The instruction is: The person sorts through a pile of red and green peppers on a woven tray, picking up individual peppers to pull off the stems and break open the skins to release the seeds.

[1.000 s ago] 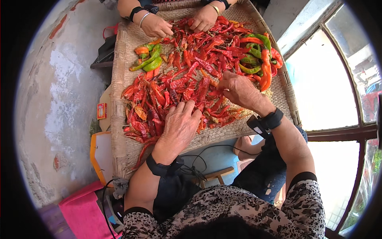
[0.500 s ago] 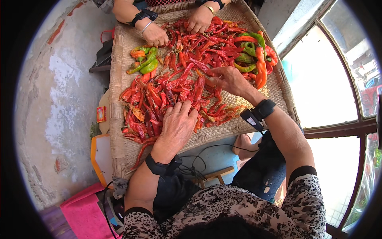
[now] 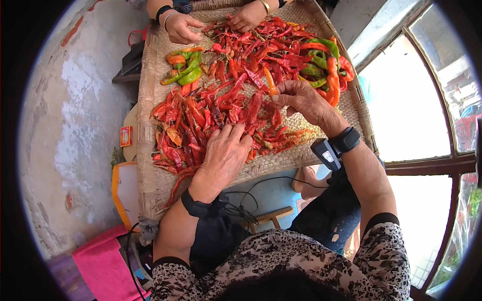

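A square woven tray (image 3: 150,193) carries a wide heap of dried red chili peppers (image 3: 193,118). My left hand (image 3: 226,153) rests on the near part of the heap, its fingers slightly apart and their tips among the chilies; nothing shows in its grip. To the right and a little farther off, my right hand (image 3: 301,103) pinches an orange chili pepper (image 3: 270,81) between thumb and fingers, its length pointing away from me. Pale seeds (image 3: 298,125) lie on the tray below that hand.
Green and orange fresh peppers (image 3: 188,70) lie at the tray's left, and more fresh peppers (image 3: 331,75) at its right. Across from me, another person's hands (image 3: 248,17) are over the far edge. A wall (image 3: 75,135) stands left, a window (image 3: 411,100) right.
My right hand has lifted the orange chili pepper out of the heap and moved slightly right and nearer. My left hand has barely shifted. The other person's hand at left has risen off the chilies.
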`<state>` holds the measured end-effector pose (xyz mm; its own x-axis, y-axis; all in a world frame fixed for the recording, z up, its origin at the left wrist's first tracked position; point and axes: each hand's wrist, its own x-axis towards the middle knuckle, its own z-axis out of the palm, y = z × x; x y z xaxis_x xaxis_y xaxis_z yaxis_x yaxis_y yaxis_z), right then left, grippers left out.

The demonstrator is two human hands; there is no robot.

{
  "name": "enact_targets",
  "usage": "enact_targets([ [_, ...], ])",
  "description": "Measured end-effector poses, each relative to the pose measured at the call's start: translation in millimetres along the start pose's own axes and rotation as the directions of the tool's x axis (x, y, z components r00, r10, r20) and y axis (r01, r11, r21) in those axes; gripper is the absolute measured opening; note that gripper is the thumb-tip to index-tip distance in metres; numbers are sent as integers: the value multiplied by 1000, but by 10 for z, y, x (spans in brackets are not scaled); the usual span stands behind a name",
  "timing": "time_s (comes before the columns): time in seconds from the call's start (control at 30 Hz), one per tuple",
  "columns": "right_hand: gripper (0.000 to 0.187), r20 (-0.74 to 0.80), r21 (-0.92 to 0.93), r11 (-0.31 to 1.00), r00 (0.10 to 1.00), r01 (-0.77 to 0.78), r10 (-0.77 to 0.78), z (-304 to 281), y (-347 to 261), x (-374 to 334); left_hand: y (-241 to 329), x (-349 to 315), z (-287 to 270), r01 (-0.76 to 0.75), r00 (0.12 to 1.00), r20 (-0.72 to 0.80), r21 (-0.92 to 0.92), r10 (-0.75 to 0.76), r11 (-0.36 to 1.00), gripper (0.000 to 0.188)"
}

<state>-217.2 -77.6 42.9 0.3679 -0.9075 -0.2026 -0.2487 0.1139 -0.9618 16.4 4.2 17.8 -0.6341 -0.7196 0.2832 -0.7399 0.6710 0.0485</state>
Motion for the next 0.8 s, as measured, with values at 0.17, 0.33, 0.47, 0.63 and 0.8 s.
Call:
enact_targets([
  [0.17,22,52,-107,994,998,26,-21,-106,-105,-42,25,9,-20,-20,1000,15,-36,21,999,14],
  [0.33,42,-449,193,936,875,294,-182,-127,-61,101,37,-6,-2,-26,1000,11,-57,26,998,13],
  [0.47,39,-9,-369,918,987,145,-159,286,229,176,26,2,17,-45,998,-44,-79,41,996,8],
  [0.63,20,-91,-346,936,990,69,-107,380,367,242,42,41,8,-98,993,-79,-128,88,987,6],
  [0.8,12,-278,-386,899,903,206,-327,241,101,206,21,5,-39,-67,998,-31,-153,63,986,8],
])
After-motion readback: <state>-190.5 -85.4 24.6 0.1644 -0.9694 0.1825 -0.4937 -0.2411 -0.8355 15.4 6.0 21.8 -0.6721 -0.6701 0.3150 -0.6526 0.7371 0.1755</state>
